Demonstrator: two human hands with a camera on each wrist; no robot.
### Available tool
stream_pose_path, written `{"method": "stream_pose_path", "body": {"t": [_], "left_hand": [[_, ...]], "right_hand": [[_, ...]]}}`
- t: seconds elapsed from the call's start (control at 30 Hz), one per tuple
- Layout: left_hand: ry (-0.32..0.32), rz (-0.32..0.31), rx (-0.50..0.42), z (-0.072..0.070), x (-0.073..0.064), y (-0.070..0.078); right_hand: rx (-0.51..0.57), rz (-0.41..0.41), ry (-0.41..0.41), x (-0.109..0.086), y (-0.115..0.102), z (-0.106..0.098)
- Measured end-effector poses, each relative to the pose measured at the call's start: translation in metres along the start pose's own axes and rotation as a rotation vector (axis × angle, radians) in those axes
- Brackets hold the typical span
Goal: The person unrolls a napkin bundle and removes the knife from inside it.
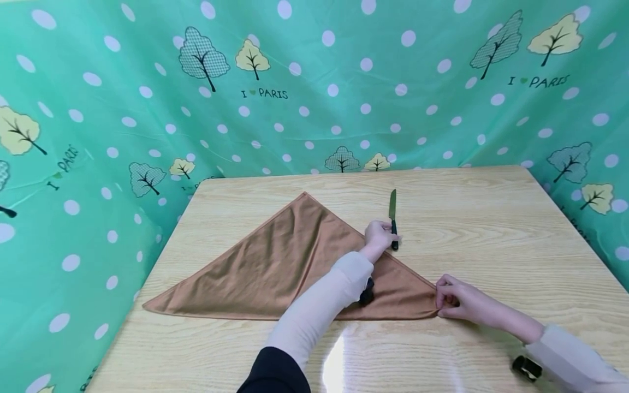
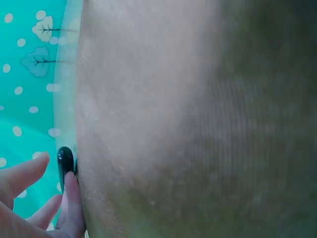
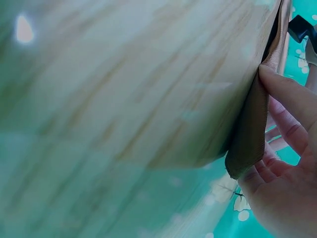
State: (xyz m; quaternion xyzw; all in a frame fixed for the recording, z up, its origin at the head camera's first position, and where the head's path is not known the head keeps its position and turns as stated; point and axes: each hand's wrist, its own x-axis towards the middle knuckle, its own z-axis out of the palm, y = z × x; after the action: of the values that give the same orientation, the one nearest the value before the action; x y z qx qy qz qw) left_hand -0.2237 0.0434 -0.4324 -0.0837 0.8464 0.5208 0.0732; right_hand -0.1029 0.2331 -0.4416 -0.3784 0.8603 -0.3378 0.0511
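Note:
A brown cloth (image 1: 265,262) lies on the table as a large triangle, its long edge toward me. At its right end my right hand (image 1: 464,303) pinches the corner between thumb and fingers; in the right wrist view the cloth's corner (image 3: 247,139) hangs down beside the palm. My left hand (image 1: 378,234) reaches across the cloth to a knife (image 1: 392,204). Its fingers touch the black handle (image 2: 65,159), while the thumb stands apart from it in the left wrist view. The blade points toward the back of the table.
The wooden table (image 1: 467,218) has a green polka-dot curtain (image 1: 329,65) behind it and at both sides. My left forearm (image 1: 314,305) crosses over the cloth. Black wrist cameras (image 1: 527,368) sit under both wrists.

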Motion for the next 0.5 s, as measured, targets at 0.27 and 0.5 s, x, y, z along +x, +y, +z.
{"method": "stream_pose_path", "body": {"t": [0.27,0.5], "left_hand": [[-0.085,-0.052,-0.201,-0.006,-0.005,-0.002],[-0.195,0.059,-0.074,-0.038,-0.015,-0.005]], "right_hand": [[-0.007,-0.026,0.025,-0.003,-0.001,0.000],[-0.003,0.011,-0.005,-0.003,-0.008,-0.010]]}}
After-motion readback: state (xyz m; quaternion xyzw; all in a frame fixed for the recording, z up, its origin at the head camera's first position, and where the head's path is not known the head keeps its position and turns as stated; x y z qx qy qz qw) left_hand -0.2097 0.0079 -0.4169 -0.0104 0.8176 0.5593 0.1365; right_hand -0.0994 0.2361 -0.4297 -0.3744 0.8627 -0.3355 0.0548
